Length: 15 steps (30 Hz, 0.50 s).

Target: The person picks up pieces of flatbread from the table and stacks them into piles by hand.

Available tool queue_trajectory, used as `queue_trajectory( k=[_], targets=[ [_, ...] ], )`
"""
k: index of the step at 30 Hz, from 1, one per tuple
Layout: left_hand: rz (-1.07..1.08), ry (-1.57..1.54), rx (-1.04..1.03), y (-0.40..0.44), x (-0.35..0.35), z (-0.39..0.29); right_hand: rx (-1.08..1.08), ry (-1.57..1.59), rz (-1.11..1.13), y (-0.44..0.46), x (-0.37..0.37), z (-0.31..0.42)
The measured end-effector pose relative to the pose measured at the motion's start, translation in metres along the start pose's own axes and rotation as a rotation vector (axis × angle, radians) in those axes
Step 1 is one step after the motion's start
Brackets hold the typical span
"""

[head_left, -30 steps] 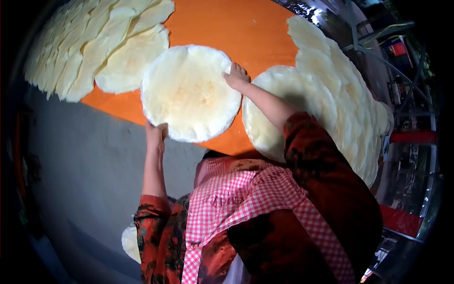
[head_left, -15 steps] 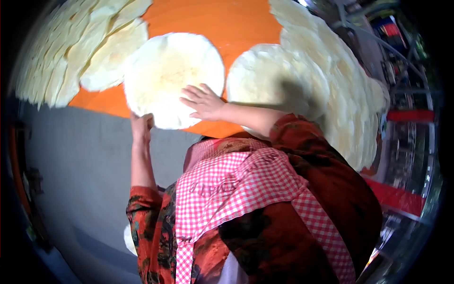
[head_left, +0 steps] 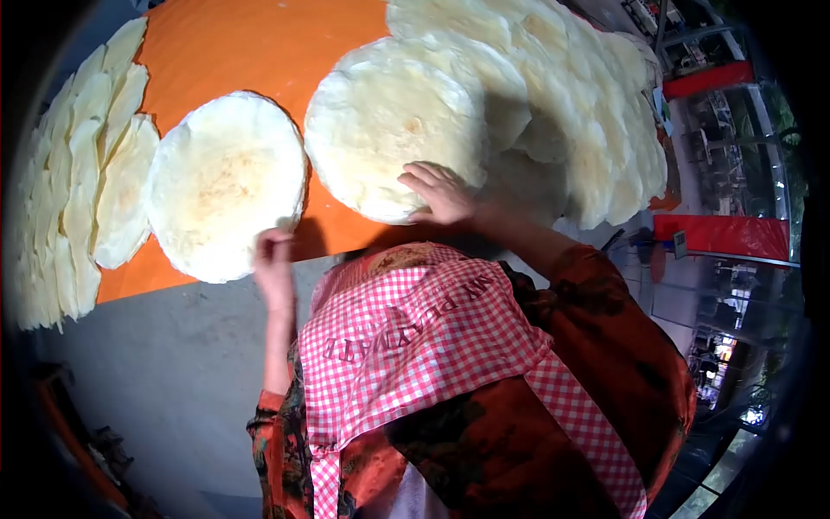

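My right hand [head_left: 443, 195] lies flat with fingers spread on the near edge of a large round flatbread [head_left: 389, 121], top of the overlapping pile on the right. My left hand [head_left: 275, 253] is slightly blurred, its fingers curled inward with nothing visible in them. It is at the lower right edge of a separate round flatbread [head_left: 226, 177], which lies flat with brown spots in its middle. Whether the left fingertips touch that bread, I cannot tell.
An orange cloth [head_left: 259, 48] covers the table beneath the breads. Overlapping flatbreads [head_left: 78, 190] line the left side, and the pile [head_left: 562, 95] spreads far right. Grey floor [head_left: 181, 372] shows below the table edge. Red-banded railings [head_left: 722, 238] stand at the right.
The view has shifted right. The separate flatbread now lies further left, nearer the left rows. My right hand has moved from it onto the right pile; my left hand has shifted along its near edge.
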<state>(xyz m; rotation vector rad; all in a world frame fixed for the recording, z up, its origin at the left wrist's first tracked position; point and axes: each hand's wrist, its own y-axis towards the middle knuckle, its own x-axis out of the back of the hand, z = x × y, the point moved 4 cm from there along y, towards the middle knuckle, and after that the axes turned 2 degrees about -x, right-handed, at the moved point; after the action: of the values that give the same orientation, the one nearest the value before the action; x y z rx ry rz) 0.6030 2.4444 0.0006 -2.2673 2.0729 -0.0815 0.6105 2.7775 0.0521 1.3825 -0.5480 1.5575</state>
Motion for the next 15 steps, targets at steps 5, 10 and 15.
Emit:
queue_trajectory(
  k=[5,10,15],
  targets=[
    [0.126,-0.414,0.605,-0.035,-0.113,0.007,-0.027,0.047,0.025,-0.013,-0.028,-0.013],
    [0.004,-0.447,0.492,-0.038,-0.143,0.003,-0.098,0.167,-0.124,-0.011,-0.001,-0.027],
    [-0.012,-0.597,0.613,-0.027,-0.172,-0.001,-0.247,0.285,0.057,-0.015,-0.003,-0.038]
  ],
)
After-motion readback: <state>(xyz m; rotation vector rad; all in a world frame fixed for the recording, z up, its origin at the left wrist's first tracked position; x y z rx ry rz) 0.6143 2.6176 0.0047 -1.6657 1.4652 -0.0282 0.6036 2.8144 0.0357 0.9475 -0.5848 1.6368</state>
